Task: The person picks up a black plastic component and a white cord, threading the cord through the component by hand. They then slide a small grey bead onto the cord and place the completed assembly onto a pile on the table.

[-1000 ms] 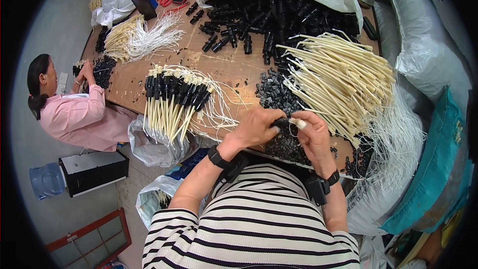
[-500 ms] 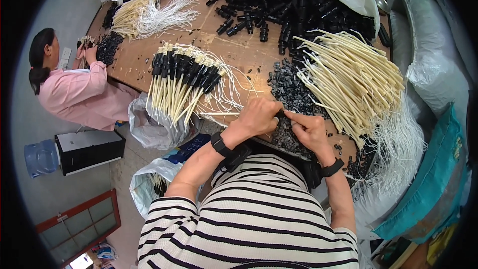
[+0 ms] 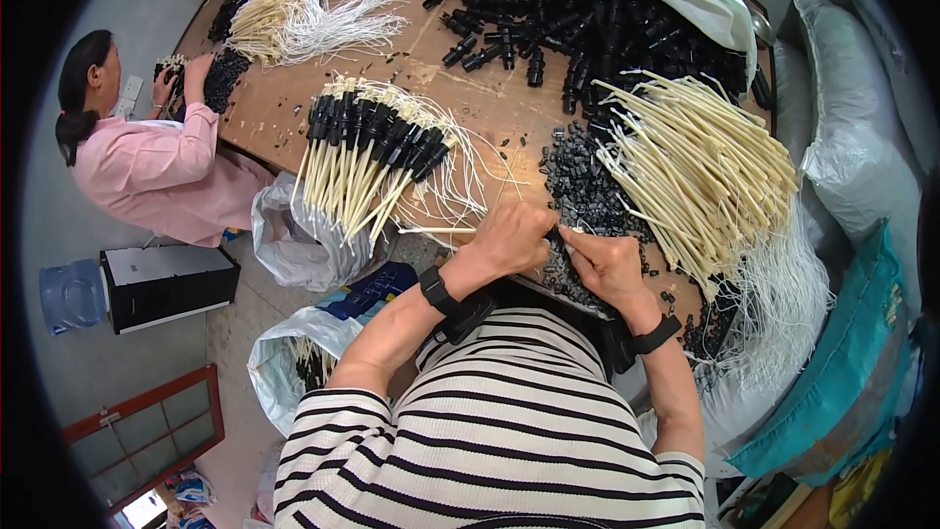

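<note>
At the near table edge (image 3: 294, 152) in the head view, I log the left hand (image 3: 509, 240) closed over one cream tube (image 3: 436, 230), which sticks out leftward from the fist, while the right hand (image 3: 602, 264) pinches a small part, too hidden to identify, against the tube's near end, directly above the heap of small black caps (image 3: 578, 186). My judgement: a cap-fitting step is in hand, and the next move calls for a straight push with both grips firm; finished capped tubes (image 3: 367, 162) lie left, uncapped tubes (image 3: 705, 167) right.
</note>
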{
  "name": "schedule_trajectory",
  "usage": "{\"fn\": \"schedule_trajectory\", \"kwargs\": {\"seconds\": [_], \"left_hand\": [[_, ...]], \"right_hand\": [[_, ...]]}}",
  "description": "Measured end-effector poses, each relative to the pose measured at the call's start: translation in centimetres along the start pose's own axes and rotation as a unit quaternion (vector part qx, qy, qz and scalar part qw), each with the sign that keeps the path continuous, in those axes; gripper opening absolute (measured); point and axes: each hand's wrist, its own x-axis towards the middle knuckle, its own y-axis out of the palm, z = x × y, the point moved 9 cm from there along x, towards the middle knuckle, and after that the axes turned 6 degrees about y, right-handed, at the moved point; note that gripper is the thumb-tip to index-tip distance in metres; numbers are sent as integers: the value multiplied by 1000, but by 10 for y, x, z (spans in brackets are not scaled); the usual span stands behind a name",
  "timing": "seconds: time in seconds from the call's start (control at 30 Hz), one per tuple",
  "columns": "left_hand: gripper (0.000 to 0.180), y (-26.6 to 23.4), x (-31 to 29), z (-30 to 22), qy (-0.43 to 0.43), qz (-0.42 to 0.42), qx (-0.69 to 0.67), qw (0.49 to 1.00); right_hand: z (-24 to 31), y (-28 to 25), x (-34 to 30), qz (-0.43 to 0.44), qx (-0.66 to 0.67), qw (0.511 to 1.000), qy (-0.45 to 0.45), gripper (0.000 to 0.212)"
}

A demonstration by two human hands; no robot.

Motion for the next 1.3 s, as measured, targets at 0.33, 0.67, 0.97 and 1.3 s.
{"fn": "schedule_trajectory", "kwargs": {"seconds": [0.33, 0.67, 0.97, 1.3], "left_hand": [[23, -11, -4, -18, 77, -30, 93, 992], [11, -153, -38, 15, 95, -347, 207, 910], [42, -162, -6, 38, 64, -313, 189, 929], [26, -68, 141, 112, -44, -203, 131, 969]], "right_hand": [[-29, 7, 11, 23, 250, 937, 241, 8], [4, -57, 24, -270, 173, 939, 121, 23], [-6, -22, 16, -93, 66, 989, 94, 33], [-62, -90, -42, -161, -249, 930, 216, 15]]}}
